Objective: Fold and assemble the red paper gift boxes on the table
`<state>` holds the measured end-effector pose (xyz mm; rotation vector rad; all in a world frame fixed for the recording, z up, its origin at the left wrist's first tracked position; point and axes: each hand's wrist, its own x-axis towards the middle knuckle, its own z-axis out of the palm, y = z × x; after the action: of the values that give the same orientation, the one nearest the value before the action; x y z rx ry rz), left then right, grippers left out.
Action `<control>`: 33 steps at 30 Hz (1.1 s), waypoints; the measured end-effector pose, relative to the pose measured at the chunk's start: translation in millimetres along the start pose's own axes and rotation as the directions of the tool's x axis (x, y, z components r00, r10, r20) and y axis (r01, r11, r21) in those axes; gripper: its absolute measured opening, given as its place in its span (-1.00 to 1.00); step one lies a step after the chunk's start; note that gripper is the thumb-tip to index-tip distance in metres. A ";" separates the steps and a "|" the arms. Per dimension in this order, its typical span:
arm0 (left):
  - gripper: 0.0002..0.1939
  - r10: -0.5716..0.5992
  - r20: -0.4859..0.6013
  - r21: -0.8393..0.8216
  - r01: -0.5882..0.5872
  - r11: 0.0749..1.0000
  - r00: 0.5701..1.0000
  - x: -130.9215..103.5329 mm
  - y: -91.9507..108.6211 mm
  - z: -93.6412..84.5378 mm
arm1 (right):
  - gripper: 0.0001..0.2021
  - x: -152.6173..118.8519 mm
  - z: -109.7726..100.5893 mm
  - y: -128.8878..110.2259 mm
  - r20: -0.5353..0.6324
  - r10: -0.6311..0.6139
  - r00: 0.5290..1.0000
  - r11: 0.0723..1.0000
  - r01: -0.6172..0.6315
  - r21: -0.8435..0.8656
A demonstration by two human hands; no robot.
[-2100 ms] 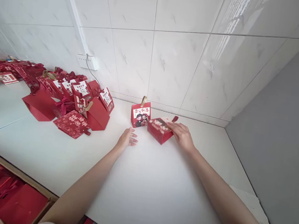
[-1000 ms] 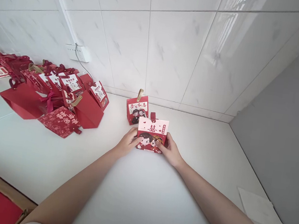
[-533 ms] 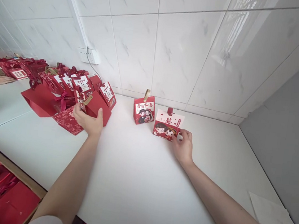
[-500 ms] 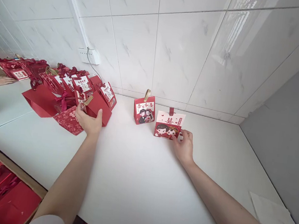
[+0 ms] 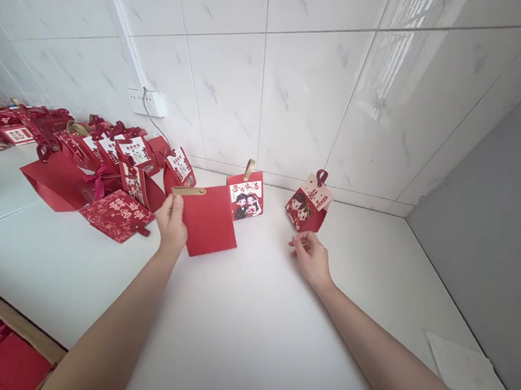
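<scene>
Head: left hand (image 5: 172, 222) grip pinching one flat red box (image 5: 208, 220); right hand (image 5: 312, 261) spread (two boxes standing).

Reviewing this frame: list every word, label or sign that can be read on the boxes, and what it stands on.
"囍": large red sign on the pale top of the right standing box.
Red brush characters on the white panel of the middle standing box: too blurred to read.
Pale decorative characters on the flat patterned box: not legible.
White labels on the piled boxes: too small.
Plain red flat box in the left hand: no text.

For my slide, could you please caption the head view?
Left hand lifts a flat red box; right hand rests empty near two assembled boxes.
</scene>
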<state>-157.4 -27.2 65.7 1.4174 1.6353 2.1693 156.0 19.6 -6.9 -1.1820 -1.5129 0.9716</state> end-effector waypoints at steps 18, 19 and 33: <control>-0.42 0.216 0.754 -0.209 -0.085 0.974 0.620 -72.4 77.2 35.7 | -0.35 -49.3 16.6 -29.4 0.085 -0.483 0.872 0.875 0.474 0.101; -0.36 0.188 0.797 -0.214 -0.023 0.977 0.574 -72.4 78.4 36.5 | -0.31 -50.7 15.0 -30.9 0.134 -0.541 0.830 0.841 0.536 0.077; -0.73 -0.085 0.527 -0.037 0.123 0.992 0.845 -67.8 84.6 39.5 | -0.45 -52.2 17.8 -36.0 0.555 -0.384 0.738 0.914 0.387 0.119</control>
<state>-54.2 -72.1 91.2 1.6621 1.3763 1.5607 135.0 -39.7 12.5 -0.5351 -2.1310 1.0790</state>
